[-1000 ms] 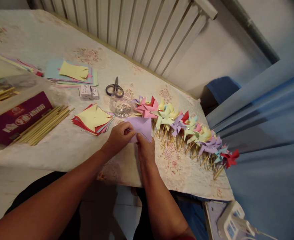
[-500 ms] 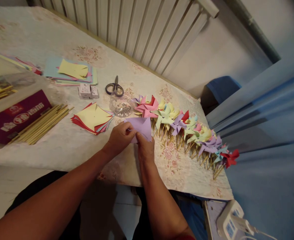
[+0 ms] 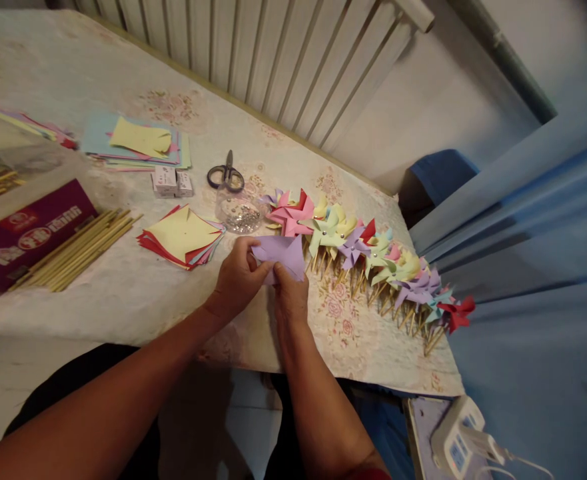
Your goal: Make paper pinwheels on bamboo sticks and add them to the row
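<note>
Both my hands hold a lilac paper square [image 3: 283,255] just above the table's front part. My left hand [image 3: 237,280] pinches its left side, with one corner bent up between the fingers. My right hand [image 3: 290,299] grips its lower edge from below. Right behind the paper runs a row of finished paper pinwheels [image 3: 368,257] on wooden sticks, in pink, yellow, green, purple and red. A stack of cut paper squares [image 3: 182,235], yellow on top, lies to the left of my hands.
A clear dish of small pins [image 3: 238,213] and grey scissors [image 3: 226,175] sit behind my hands. Wooden sticks [image 3: 76,248] and a dark red box [image 3: 26,233] lie at left. More coloured sheets [image 3: 133,141] lie further back. A radiator [image 3: 273,60] lines the wall; a power strip [image 3: 460,440] sits low right.
My left hand's fingers have lifted and bent a corner of the lilac paper inward. The view has shifted slightly; my right hand stays in place.
</note>
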A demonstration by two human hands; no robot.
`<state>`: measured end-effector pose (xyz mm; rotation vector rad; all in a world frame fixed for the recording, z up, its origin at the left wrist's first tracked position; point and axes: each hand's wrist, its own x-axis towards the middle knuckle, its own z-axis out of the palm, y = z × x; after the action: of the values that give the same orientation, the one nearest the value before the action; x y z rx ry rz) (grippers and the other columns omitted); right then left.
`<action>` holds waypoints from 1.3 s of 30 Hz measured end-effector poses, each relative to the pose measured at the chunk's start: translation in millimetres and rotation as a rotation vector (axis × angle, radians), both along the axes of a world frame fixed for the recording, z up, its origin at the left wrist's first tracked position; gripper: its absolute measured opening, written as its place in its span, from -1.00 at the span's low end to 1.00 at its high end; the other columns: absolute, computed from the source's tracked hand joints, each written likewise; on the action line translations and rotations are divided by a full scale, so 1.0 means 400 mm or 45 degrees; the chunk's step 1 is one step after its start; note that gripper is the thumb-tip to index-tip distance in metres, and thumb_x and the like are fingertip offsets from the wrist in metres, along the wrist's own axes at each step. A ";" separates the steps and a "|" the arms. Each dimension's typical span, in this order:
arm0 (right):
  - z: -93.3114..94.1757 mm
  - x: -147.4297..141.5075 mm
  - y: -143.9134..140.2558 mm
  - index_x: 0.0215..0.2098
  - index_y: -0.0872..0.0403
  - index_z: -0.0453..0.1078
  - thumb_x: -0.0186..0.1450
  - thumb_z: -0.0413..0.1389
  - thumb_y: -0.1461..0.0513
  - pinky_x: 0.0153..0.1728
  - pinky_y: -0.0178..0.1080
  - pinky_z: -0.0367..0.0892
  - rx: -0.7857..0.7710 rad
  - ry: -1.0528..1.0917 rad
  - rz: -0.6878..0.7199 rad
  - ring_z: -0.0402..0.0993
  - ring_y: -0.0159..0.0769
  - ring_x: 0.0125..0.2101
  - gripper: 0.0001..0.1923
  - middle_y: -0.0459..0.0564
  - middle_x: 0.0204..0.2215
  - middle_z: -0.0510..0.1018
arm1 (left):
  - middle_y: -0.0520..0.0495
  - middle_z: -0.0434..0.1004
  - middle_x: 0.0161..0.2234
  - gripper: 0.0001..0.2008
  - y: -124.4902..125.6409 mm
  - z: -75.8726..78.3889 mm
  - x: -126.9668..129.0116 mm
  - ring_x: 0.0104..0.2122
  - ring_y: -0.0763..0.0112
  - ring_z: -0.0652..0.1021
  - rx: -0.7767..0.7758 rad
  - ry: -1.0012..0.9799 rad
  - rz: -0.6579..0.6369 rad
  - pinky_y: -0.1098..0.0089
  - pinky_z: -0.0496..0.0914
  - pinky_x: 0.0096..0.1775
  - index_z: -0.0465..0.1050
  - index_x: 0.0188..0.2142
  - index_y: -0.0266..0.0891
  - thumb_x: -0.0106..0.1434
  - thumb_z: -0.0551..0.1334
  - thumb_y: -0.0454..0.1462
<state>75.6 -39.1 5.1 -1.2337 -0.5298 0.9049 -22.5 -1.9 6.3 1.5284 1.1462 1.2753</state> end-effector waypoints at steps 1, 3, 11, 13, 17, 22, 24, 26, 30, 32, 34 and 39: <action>0.000 0.000 0.001 -0.17 0.09 0.52 0.06 0.20 0.25 -0.25 -0.29 0.45 0.031 0.040 -0.002 0.49 -0.32 -0.32 -0.66 -0.14 -0.32 0.62 | 0.15 0.35 -0.43 -0.54 -0.002 -0.007 0.005 -0.53 0.52 0.36 -0.026 -0.095 0.017 0.42 0.28 -0.40 0.30 -0.06 -0.19 0.04 0.36 -0.27; 0.000 0.002 0.002 -0.16 0.08 0.52 0.05 0.20 0.26 -0.23 -0.28 0.46 0.081 0.090 -0.013 0.50 -0.32 -0.30 -0.65 -0.13 -0.29 0.63 | 0.09 0.43 -0.29 -0.36 -0.005 -0.018 0.014 -0.51 0.55 0.39 -0.091 -0.272 0.039 0.44 0.32 -0.40 0.22 0.04 -0.17 -0.03 0.40 -0.25; 0.009 -0.011 0.001 -0.22 0.13 0.52 0.01 0.22 0.27 -0.22 -0.27 0.46 0.095 0.151 0.001 0.50 -0.33 -0.34 -0.68 -0.12 -0.37 0.62 | -0.05 0.59 -0.26 -0.57 -0.016 0.013 0.012 -0.25 0.31 0.55 -0.564 -0.526 -0.325 0.31 0.43 -0.15 0.46 -0.15 -0.28 0.00 0.40 -0.16; 0.012 -0.019 0.001 -0.25 0.13 0.52 -0.02 0.23 0.28 -0.22 -0.27 0.46 0.091 0.183 -0.004 0.50 -0.34 -0.34 -0.68 -0.13 -0.38 0.62 | -0.04 0.61 -0.24 -0.55 -0.018 0.020 0.009 -0.24 0.29 0.56 -0.576 -0.531 -0.288 0.31 0.42 -0.13 0.48 -0.13 -0.29 -0.01 0.40 -0.16; 0.013 -0.028 0.001 -0.26 0.11 0.51 -0.03 0.24 0.26 -0.21 -0.26 0.47 0.045 0.177 -0.009 0.50 -0.31 -0.31 -0.68 -0.10 -0.35 0.62 | -0.01 0.60 -0.29 -0.63 -0.022 0.027 0.007 -0.28 0.33 0.54 -0.588 -0.438 -0.211 0.35 0.42 -0.17 0.48 -0.19 -0.29 0.02 0.37 -0.17; -0.004 -0.027 0.002 -0.25 0.10 0.51 -0.02 0.23 0.24 -0.18 -0.22 0.49 0.028 0.165 -0.008 0.52 -0.29 -0.31 -0.67 -0.07 -0.33 0.64 | 0.01 0.57 -0.34 -0.68 -0.022 0.030 0.011 -0.33 0.38 0.51 -0.628 -0.425 -0.177 0.39 0.40 -0.26 0.47 -0.23 -0.30 0.03 0.33 -0.18; -0.012 -0.027 0.003 -0.21 0.11 0.52 -0.02 0.24 0.23 -0.14 -0.19 0.50 0.026 0.179 -0.009 0.54 -0.27 -0.28 -0.64 -0.05 -0.29 0.65 | 0.01 0.57 -0.33 -0.67 -0.021 0.028 0.013 -0.33 0.39 0.50 -0.636 -0.439 -0.167 0.40 0.40 -0.26 0.47 -0.22 -0.31 0.03 0.33 -0.18; -0.016 -0.028 0.003 -0.19 0.12 0.52 -0.02 0.25 0.24 -0.11 -0.18 0.49 0.024 0.206 -0.013 0.56 -0.26 -0.27 -0.62 -0.05 -0.28 0.65 | 0.01 0.57 -0.33 -0.66 -0.021 0.028 0.013 -0.34 0.40 0.49 -0.642 -0.424 -0.157 0.40 0.39 -0.27 0.48 -0.22 -0.31 0.03 0.32 -0.18; -0.008 -0.024 -0.001 -0.21 0.10 0.52 -0.04 0.27 0.26 -0.12 -0.19 0.49 0.021 0.210 0.007 0.57 -0.26 -0.28 -0.62 -0.07 -0.30 0.66 | 0.03 0.55 -0.36 -0.71 -0.017 0.028 0.006 -0.38 0.41 0.48 -0.664 -0.407 -0.204 0.42 0.37 -0.31 0.48 -0.25 -0.30 0.04 0.31 -0.19; 0.001 -0.013 -0.004 -0.23 0.11 0.53 -0.04 0.29 0.24 -0.17 -0.19 0.50 0.000 0.206 0.064 0.57 -0.25 -0.32 -0.63 -0.06 -0.33 0.66 | 0.04 0.56 -0.36 -0.71 -0.012 0.024 0.000 -0.38 0.42 0.49 -0.677 -0.453 -0.258 0.42 0.38 -0.32 0.48 -0.24 -0.29 0.05 0.31 -0.20; 0.010 0.006 -0.007 -0.24 0.12 0.54 -0.05 0.32 0.22 -0.22 -0.20 0.49 -0.038 0.203 0.155 0.56 -0.26 -0.37 -0.63 -0.06 -0.36 0.67 | 0.04 0.57 -0.36 -0.70 -0.004 0.015 -0.006 -0.39 0.42 0.50 -0.687 -0.514 -0.328 0.42 0.39 -0.30 0.48 -0.21 -0.28 0.05 0.32 -0.20; 0.033 0.063 -0.018 -0.32 0.11 0.55 -0.03 0.37 0.12 -0.39 -0.27 0.43 -0.125 0.149 0.338 0.49 -0.32 -0.50 -0.67 -0.08 -0.47 0.64 | 0.04 0.58 -0.37 -0.66 0.012 0.001 -0.021 -0.42 0.41 0.51 -0.706 -0.491 -0.437 0.43 0.38 -0.36 0.51 -0.18 -0.29 0.04 0.31 -0.20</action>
<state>100.9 -46.2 18.3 -1.2074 -0.5692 1.2328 -31.1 2.8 6.7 0.9604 0.8441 0.8702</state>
